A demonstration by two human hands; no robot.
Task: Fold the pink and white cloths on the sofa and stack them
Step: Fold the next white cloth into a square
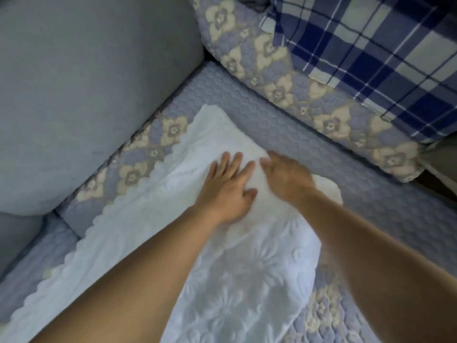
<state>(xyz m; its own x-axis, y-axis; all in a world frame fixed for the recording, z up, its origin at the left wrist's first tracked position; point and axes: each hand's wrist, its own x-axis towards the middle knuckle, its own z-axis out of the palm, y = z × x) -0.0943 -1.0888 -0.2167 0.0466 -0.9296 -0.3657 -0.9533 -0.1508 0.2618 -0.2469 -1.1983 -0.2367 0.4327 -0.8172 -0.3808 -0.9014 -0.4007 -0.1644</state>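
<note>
White cloth (247, 268), folded, mid-sofa (272, 115), under left hand (228, 191) pressed flat, fingers straight, and blurred right hand (286, 179), grip indistinct: smooth outward, square edges before stacking.

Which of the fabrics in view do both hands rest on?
The white cloth with the embossed flowers and scalloped edge, spread on the sofa seat. The blue plaid cloth lies untouched at upper right, apart from the left hand and right hand.

Both your bare forearms reach from the bottom of the frame toward its centre. Your left hand (228, 186) lies flat, palm down, fingers straight and slightly spread. Your right hand (286, 177), just beside it, is motion-blurred, palm down, fingers extended.
</note>
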